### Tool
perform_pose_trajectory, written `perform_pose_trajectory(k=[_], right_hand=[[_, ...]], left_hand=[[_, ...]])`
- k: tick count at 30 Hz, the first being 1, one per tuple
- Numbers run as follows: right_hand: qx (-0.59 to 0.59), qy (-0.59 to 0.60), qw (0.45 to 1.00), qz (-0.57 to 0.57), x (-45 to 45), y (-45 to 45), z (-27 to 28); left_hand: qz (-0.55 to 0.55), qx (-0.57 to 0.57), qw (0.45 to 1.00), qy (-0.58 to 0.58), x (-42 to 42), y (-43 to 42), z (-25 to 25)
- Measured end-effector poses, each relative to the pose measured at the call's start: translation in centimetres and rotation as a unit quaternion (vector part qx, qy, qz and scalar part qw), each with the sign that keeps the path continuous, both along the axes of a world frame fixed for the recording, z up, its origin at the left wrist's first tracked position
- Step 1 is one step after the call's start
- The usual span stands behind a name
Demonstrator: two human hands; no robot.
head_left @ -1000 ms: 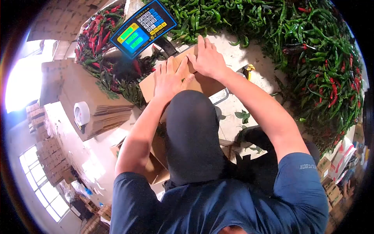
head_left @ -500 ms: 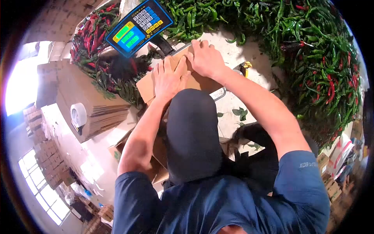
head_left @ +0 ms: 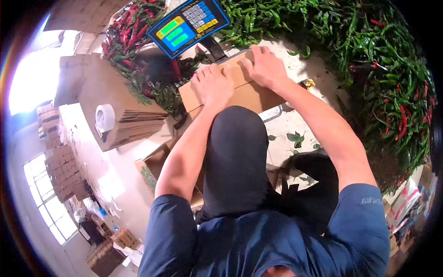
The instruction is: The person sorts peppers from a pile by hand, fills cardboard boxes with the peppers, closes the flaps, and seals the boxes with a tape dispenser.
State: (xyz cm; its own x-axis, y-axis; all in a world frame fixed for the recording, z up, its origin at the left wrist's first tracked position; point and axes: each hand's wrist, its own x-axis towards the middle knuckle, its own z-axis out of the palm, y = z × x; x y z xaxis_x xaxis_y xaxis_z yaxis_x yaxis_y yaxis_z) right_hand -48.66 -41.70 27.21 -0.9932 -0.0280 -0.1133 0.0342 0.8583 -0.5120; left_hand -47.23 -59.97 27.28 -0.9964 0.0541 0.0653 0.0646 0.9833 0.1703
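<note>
A brown cardboard box point(head_left: 249, 97) sits just beyond my knee, its top flaps folded inward. My left hand point(head_left: 213, 86) bends its fingers over the left part of the top. My right hand point(head_left: 266, 68) grips the far right edge, fingers curled over it and thumb on the near side. Right behind the box rises a scale display point(head_left: 189, 28) with lit green readouts; the box hides most of what lies beneath it. To the right of the box is a small yellow and black object point(head_left: 308, 84), partly hidden by my right forearm.
Green peppers point(head_left: 387, 87) are heaped along the back and right. Red and green ones point(head_left: 134, 37) pile up at the back left. A tape roll point(head_left: 105, 118) rests against stacked flat cardboard point(head_left: 97, 85). Below my left forearm stands an open carton point(head_left: 154, 161).
My left hand's fingers, spread on the flap before, are now drawn in and bent. My right hand keeps to the far edge. The whole view has shifted slightly.
</note>
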Motion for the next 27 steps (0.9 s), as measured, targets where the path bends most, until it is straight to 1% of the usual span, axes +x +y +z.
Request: perform_pose_trajectory(k=[1,2,4,5,8,10,11,14,15,16,18,19,22,23,25,27], right_hand=[[-0.003,0.004,1.000,-0.003,-0.1,-0.1,0.2],[-0.005,0.009,1.000,-0.008,-0.3,0.1,0.4],[-0.055,0.002,0.998,-0.012,-0.5,0.5,-0.3],[-0.072,0.009,0.997,-0.011,-0.4,0.6,-0.6],[-0.104,0.003,0.995,-0.007,-1.1,0.5,-0.8],[-0.118,0.002,0.993,0.000,-1.3,0.7,-1.2],[-0.145,-0.010,0.989,-0.001,-1.6,0.8,-1.3],[-0.170,0.036,0.984,0.045,-2.0,1.8,-2.8],[-0.183,0.004,0.982,0.051,-1.5,1.9,-1.4],[-0.177,0.007,0.982,0.062,-0.7,1.9,-1.0],[-0.168,0.006,0.982,0.091,0.3,2.5,-1.1],[-0.166,0.024,0.980,0.109,0.4,3.0,-1.7],[-0.260,-0.004,0.962,0.078,0.4,3.3,-2.3],[-0.253,-0.004,0.966,0.063,0.4,3.0,-2.4],[-0.284,-0.009,0.957,0.055,0.4,2.7,-2.2],[-0.298,-0.003,0.953,0.047,0.8,2.5,-2.5]], left_hand=[[-0.003,-0.009,1.000,0.025,-0.3,0.1,-0.2],[-0.005,-0.006,1.000,0.018,-0.6,0.1,-0.3],[-0.002,0.002,1.000,-0.002,-0.6,0.1,-0.3],[0.003,0.028,1.000,-0.005,-0.5,0.2,-0.2],[0.021,0.010,0.999,0.032,-0.3,0.8,-0.2],[0.037,0.021,0.999,0.019,-0.4,1.1,-0.1],[0.040,0.031,0.999,0.009,-0.7,1.0,0.0],[0.036,0.060,0.998,0.003,-0.9,0.7,0.4],[0.035,0.062,0.997,0.011,-0.8,0.8,0.3],[0.035,0.065,0.997,0.020,-0.8,0.7,0.4],[0.031,0.082,0.996,0.014,-0.4,0.6,0.8],[0.026,0.091,0.995,0.009,-0.3,0.6,0.9],[0.019,0.105,0.994,-0.005,-0.7,0.4,1.0],[0.020,0.097,0.995,0.002,-1.1,0.5,0.9],[0.027,0.079,0.996,0.008,-1.0,0.7,0.8],[0.003,0.090,0.996,-0.009,-0.7,1.0,1.1]])
